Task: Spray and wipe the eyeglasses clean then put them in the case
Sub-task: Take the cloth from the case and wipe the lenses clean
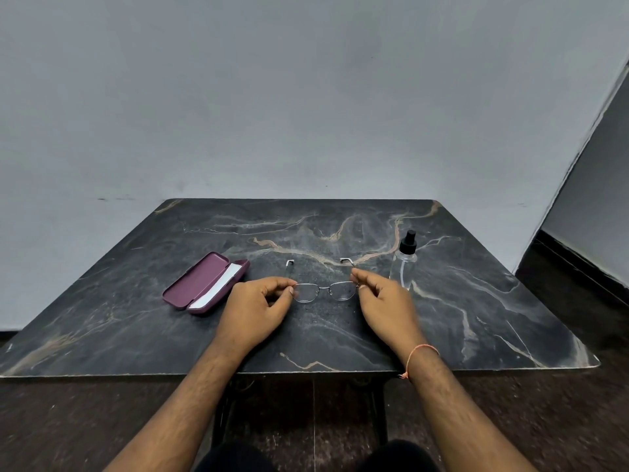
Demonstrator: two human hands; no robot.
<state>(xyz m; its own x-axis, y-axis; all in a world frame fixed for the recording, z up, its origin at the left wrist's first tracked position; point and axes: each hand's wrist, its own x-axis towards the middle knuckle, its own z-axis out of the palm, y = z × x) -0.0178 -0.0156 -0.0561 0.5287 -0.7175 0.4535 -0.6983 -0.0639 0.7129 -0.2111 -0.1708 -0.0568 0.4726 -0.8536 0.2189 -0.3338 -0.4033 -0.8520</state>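
Note:
Thin metal-framed eyeglasses (326,290) sit unfolded at the middle of the dark marble table (476,301), temples pointing away from me. My left hand (256,308) pinches the frame's left corner and my right hand (384,301) pinches its right corner. A maroon eyeglass case (200,281) lies open to the left, with a white cloth (218,284) inside its lower half. A clear spray bottle (405,260) with a black nozzle stands upright just behind my right hand.
A grey wall rises behind the table. The table's front edge runs just past my wrists, with dark floor and my knees below it.

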